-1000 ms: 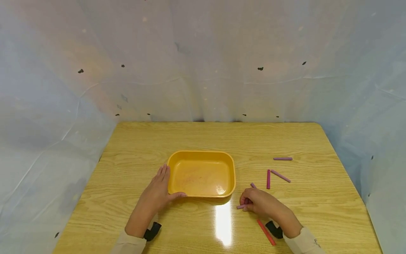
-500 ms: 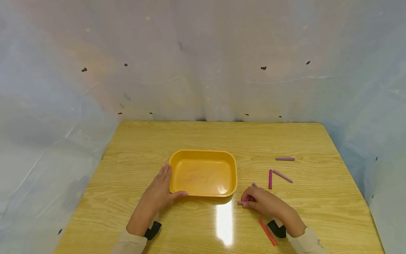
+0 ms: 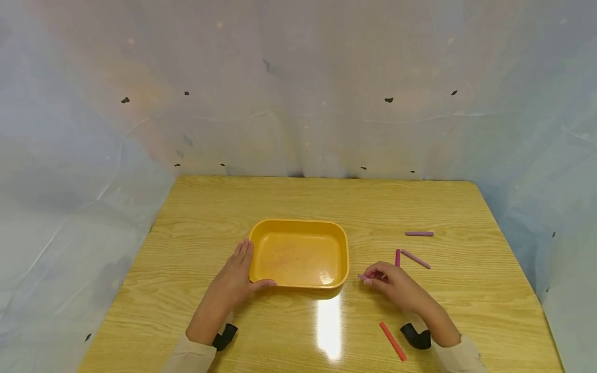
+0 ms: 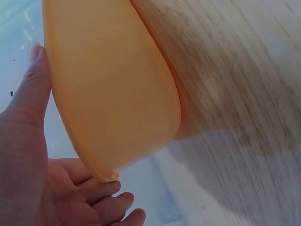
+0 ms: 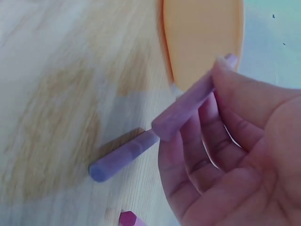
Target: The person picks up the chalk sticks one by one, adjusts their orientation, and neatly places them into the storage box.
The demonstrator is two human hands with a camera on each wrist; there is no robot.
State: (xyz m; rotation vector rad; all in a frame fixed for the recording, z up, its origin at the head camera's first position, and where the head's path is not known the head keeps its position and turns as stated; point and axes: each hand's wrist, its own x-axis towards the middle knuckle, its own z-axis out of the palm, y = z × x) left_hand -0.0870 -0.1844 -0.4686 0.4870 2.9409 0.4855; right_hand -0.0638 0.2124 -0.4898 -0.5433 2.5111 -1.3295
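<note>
Toward counter's [image 3: 466, 311] right edge, right hand [image 3: 393, 283] pinches mauve stick [image 5: 181, 110]. Left hand [image 3: 233, 272] rests spread against tray [image 3: 298, 221]. Pinch lightly.

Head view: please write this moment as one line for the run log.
left hand: touches yellow tray | right hand: pinches purple stick | red stick: lies on table

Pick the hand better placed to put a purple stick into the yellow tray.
Likely the right hand: it pinches a purple stick near the yellow tray, while the left hand rests against the tray's left end.
</note>
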